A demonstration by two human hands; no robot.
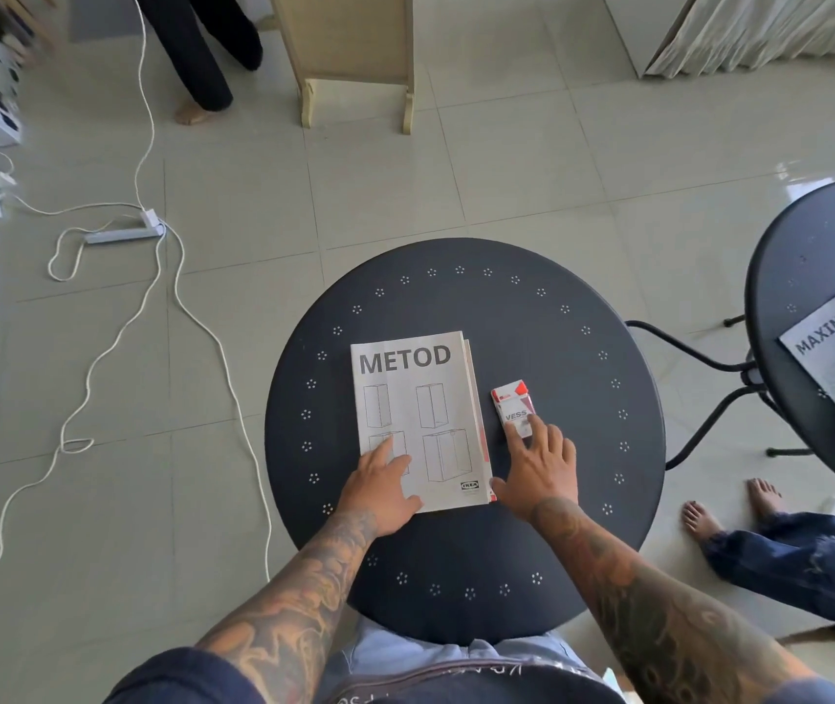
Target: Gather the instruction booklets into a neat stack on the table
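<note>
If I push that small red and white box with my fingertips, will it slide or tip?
Probably slide: the small box lies flat on its broad face on the smooth dark table, so tipping looks unlikely. It is likely light, so it may spin, since the right hand touches only its near end.

The round bench (547, 348) looks like dark matt metal, smooth, with small punched hole clusters around its rim. The booklets (418, 398) on it are matt paper, the top cover pale grey with printed black lettering. The small red-and-white pack (512, 403) beside them looks like thin card with a slight sheen. The floor (507, 170) is pale, glossy tile.
</note>
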